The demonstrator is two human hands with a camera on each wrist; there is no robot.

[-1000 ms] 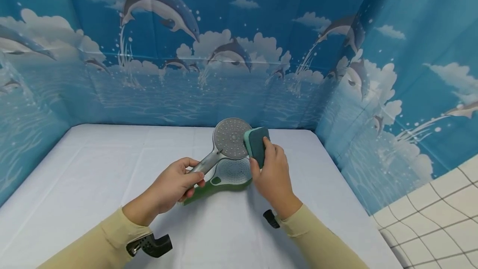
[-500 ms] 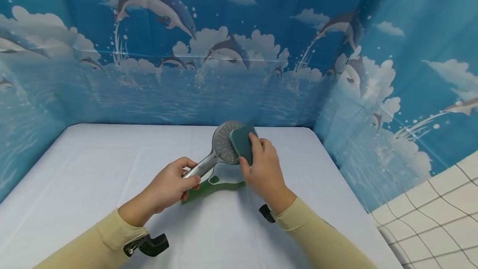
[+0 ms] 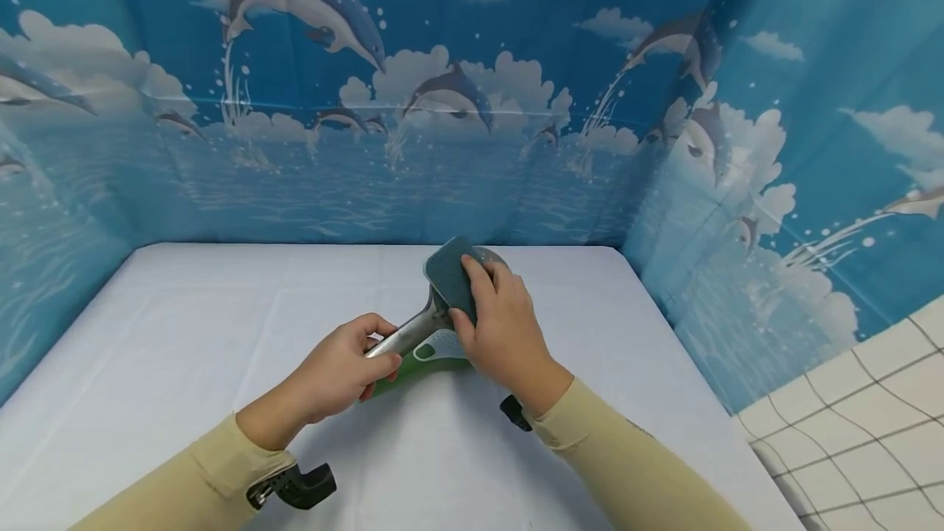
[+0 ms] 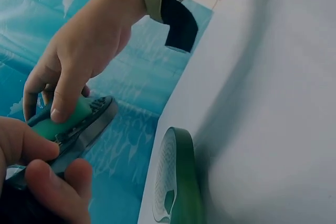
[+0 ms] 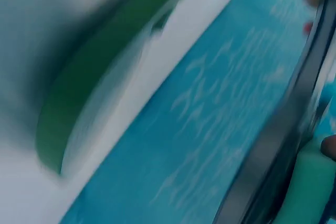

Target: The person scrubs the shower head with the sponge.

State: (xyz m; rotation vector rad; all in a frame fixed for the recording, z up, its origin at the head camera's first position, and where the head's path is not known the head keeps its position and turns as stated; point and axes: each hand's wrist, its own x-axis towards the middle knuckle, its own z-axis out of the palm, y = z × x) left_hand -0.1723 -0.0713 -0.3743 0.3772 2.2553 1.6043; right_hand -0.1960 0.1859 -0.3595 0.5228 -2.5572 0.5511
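My left hand [image 3: 335, 373] grips the silver handle of a shower head [image 3: 408, 335], its round face tilted up above the table. In my right hand [image 3: 509, 334] is a teal sponge [image 3: 451, 273] with a darker top layer, pressed against the shower head's face and covering most of it. The left wrist view shows the sponge's green side [image 4: 81, 111] pinched between thumb and fingers, on the grey head. Underneath, on the table, lies a second shower head [image 3: 424, 367], green with a pale dotted face, partly hidden by my hands. In the right wrist view its green edge [image 5: 79, 93] is blurred.
A white-covered table [image 3: 221, 310] spreads below. Blue dolphin-print curtains [image 3: 295, 179] hang behind it and along both sides. White tiles [image 3: 870, 416] show at the lower right. A black wrist mount [image 3: 295, 487] sticks out beneath the left sleeve.
My right hand has slid the sponge leftward over the shower head's face, from its right edge toward the handle side. My left hand keeps its grip, nearly still. The green shower head stays put.
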